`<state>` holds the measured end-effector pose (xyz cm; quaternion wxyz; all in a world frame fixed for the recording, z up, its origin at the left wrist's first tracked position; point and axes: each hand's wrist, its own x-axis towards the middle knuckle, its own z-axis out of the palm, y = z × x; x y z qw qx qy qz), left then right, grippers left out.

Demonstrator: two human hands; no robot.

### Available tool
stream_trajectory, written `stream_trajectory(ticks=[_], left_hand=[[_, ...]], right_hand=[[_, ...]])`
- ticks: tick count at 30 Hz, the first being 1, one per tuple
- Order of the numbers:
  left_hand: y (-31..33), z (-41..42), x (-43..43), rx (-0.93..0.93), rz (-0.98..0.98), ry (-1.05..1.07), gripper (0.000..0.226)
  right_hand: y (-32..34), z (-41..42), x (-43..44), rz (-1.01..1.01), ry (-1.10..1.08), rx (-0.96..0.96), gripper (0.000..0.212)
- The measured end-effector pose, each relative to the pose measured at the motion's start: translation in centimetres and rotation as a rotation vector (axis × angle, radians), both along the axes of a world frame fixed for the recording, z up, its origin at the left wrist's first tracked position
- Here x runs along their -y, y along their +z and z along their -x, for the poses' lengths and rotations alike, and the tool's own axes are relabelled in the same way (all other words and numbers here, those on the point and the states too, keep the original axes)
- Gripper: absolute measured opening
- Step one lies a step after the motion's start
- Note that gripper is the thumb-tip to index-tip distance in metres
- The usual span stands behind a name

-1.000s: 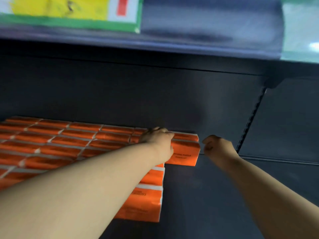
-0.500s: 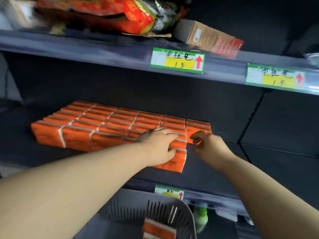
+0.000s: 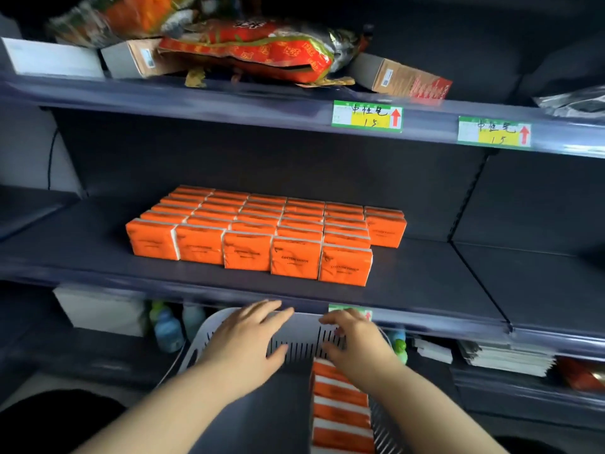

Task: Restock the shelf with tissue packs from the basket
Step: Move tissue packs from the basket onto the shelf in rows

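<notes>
Several orange tissue packs (image 3: 262,231) stand in tight rows on the dark middle shelf (image 3: 425,290), with a short extra column at the right end. Below the shelf's front edge sits a grey slotted basket (image 3: 301,348). A row of orange tissue packs (image 3: 340,407) lies along the basket's right side. My left hand (image 3: 248,339) hovers over the basket's far rim with fingers spread and holds nothing. My right hand (image 3: 357,342) reaches down over the far end of the packs in the basket, fingers loosely bent; no grip is visible.
The top shelf carries red snack bags (image 3: 255,50) and cardboard boxes (image 3: 409,80). Price labels (image 3: 366,117) hang on its edge. The bottom shelf holds drink bottles (image 3: 167,329), a white box and stacked papers (image 3: 501,355). Bare shelf lies right of the packs.
Both hands have left the packs on the shelf and dropped to the basket. The camera has pulled back, showing the whole shelf and the basket.
</notes>
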<state>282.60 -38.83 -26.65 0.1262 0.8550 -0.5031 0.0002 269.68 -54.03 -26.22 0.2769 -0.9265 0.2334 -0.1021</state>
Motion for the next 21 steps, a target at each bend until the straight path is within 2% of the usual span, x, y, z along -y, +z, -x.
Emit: stream_trajectory(ticks=[4,12,21], left_hand=[[-3.5,0.6,-2.7,-0.094,0.02,0.067,0.056],[-7.0,0.1,-4.1,-0.163,-0.008,0.07,0.055],[-10.3,0.6,-2.5,-0.226,-0.047,0.073,0.054]], right_hand=[[-3.5,1.1,-2.1,-0.061,-0.029,-0.113,0.041],[-7.2,3.7,-1.0,-0.095,-0.162,-0.278,0.041],[-10.4,3.2,0.9,-0.15,-0.212,-0.299,0.039]])
